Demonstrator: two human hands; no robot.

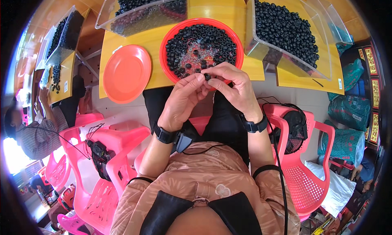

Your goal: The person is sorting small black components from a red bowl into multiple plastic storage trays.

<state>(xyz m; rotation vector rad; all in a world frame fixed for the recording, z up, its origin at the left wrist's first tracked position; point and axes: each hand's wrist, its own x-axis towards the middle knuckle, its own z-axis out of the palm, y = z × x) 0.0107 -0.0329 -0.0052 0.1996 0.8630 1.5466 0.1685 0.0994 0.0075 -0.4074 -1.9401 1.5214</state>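
One small black part [207, 76], partly finger-hidden, is pinched by left hand [183, 97] and right hand [238, 89] at one red basin [163, 51].

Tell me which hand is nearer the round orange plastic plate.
Left. The left hand is right of the orange plate; the right hand is farther right, beyond the left one.

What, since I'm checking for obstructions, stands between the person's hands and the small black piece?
Nothing visible: the left hand and right hand hold the small black piece at their fingertips, by the near side of the red basin.
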